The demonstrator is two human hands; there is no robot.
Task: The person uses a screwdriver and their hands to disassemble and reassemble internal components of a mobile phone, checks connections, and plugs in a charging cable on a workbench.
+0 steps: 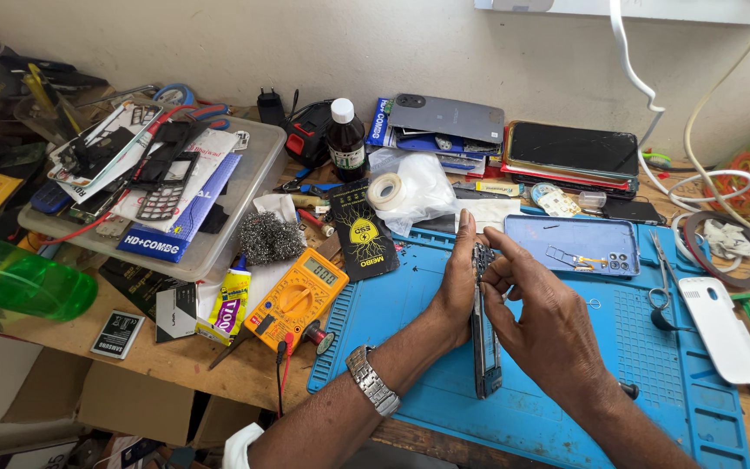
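Gripping from both sides, the left hand [455,291] and right hand [538,323] clamp a slim dark phone body with its back removed [484,339], held on edge, upright and a little above the mat. Left palm is pressed flat along one face, thumb up top; right fingers [503,260] curl closed over the upper edge. A metal-link wristwatch [372,379] sits on the left wrist. Underneath lies a blue silicone repair mat [557,417] on a worn wooden table [193,360] set against a plain pale wall [305,43]. On the mat beyond the hands rests a light blue phone back cover [571,245]; small scissors [661,291] and a white plastic phone shell [722,328] lie to the right. Left of the mat sits a yellow digital multimeter [292,300], beside it a green plastic bottle [15,280].
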